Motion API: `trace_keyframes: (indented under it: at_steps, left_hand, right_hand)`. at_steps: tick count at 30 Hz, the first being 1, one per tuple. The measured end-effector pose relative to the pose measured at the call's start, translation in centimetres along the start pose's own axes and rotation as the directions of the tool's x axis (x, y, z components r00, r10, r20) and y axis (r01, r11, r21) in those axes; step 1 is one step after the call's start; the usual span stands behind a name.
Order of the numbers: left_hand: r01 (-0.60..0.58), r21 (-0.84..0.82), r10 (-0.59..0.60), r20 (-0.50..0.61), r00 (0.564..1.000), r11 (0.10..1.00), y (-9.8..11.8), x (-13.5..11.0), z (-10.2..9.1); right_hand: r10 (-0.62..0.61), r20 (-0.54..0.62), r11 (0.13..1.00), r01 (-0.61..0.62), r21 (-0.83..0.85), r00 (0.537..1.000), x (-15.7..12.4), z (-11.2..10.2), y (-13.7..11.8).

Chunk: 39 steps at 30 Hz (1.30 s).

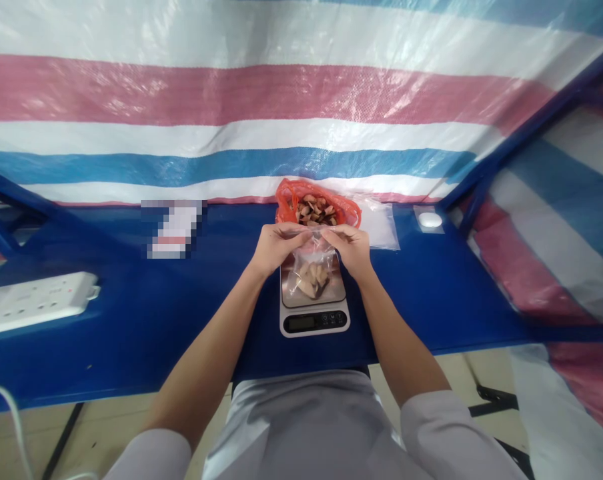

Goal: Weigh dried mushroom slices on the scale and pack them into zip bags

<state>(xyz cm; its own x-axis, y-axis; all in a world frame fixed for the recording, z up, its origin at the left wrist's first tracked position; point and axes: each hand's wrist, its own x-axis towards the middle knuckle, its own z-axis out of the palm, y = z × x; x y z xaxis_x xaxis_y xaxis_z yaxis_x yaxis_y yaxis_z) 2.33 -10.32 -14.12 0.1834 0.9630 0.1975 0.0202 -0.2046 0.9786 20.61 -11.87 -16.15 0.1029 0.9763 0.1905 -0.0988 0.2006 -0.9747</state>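
A small clear plastic bag (312,272) with pale brown pieces inside stands on a kitchen scale (314,321). My left hand (276,245) pinches the left side of the bag's top edge. My right hand (350,248) pinches the right side of that same edge. Both hands hover above the scale's steel plate. Just behind them lies an open red plastic bag (317,200) full of brown pieces.
The scale sits on a blue table (131,313). A white power strip (36,300) lies at the left, a stack of clear bags (381,223) and a small white round object (430,219) at the back right. Striped tarpaulin (281,100) walls the back and right.
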Motion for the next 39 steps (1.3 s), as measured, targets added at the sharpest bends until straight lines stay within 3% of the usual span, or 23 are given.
trace_keyframes:
  at_steps: [5,15,39]
  left_hand:
    - [0.006,-0.022,-0.006,-0.020,1.000,1.000,-0.29,0.00,0.06]
    - [0.072,-0.059,-0.073,-0.011,0.997,0.996,0.18,-0.23,0.20]
    - [0.054,-0.070,-0.057,-0.047,0.997,0.996,-0.55,-0.20,0.00]
  right_hand:
    - [-0.038,-0.041,0.999,0.037,-0.035,0.998,0.03,0.11,0.07]
    - [-0.051,0.017,0.996,0.052,-0.074,0.999,-0.22,-0.03,0.11]
    - [-0.008,-0.018,0.999,0.007,-0.045,1.000,-0.14,-0.06,-0.26]
